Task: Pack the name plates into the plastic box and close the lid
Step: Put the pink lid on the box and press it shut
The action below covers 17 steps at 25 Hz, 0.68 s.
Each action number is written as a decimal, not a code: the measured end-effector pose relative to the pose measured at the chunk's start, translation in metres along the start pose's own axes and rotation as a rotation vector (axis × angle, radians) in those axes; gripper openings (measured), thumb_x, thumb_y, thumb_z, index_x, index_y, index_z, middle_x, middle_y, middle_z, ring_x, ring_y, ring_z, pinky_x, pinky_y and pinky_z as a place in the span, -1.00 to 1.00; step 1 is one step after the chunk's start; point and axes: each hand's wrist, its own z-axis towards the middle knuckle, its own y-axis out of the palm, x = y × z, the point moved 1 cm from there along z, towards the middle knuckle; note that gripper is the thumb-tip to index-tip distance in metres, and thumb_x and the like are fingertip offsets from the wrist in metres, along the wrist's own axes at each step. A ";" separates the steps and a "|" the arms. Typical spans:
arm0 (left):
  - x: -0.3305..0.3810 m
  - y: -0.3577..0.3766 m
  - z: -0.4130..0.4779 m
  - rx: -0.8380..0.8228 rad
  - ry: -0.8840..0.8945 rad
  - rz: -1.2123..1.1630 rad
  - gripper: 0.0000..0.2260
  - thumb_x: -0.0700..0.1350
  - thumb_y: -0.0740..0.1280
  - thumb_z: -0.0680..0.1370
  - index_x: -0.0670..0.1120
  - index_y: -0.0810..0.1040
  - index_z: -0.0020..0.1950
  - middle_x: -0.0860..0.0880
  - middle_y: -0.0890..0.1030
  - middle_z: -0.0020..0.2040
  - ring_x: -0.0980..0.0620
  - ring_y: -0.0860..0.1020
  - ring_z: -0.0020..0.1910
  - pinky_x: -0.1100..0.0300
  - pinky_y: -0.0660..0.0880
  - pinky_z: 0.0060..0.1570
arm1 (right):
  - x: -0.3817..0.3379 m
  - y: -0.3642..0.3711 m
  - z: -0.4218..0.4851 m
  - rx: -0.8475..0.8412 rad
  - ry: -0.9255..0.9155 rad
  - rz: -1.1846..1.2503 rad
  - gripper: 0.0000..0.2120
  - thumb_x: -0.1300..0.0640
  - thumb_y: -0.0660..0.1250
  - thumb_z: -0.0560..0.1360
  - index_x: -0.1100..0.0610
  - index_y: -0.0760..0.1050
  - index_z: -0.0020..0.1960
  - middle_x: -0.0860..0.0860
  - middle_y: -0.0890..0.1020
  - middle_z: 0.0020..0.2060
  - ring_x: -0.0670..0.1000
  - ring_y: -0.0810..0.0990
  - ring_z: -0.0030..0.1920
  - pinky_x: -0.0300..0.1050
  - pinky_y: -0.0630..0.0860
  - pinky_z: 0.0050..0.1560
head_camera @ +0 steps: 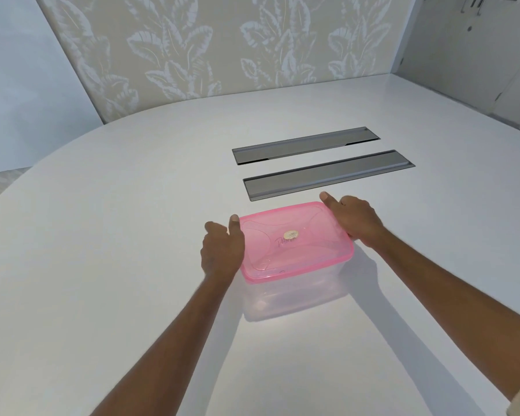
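Gripping box [294,292] near table [102,235] centre, pink lid [294,241] on: left hand [221,253] clasps lid's left edge, right hand [357,219] its far-right corner. Two grey strips [327,174] lie just beyond.

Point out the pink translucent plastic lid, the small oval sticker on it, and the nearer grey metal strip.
Pink translucent plastic lid [312,259]: head view, flat top, near right part.
Small oval sticker [291,234]: head view, its centre.
Nearer grey metal strip [327,175]: head view, middle of its length.
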 end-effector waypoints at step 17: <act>-0.015 0.015 -0.044 0.066 0.070 0.084 -0.54 0.10 -0.03 0.78 -0.21 0.51 0.22 -0.26 0.65 0.14 -0.31 0.58 0.16 -0.01 0.37 -0.03 | 0.020 0.028 -0.028 0.133 0.077 -0.086 -0.17 -0.42 -0.14 0.65 0.22 0.61 0.20 0.23 0.67 0.15 0.29 0.60 0.18 0.11 0.45 0.07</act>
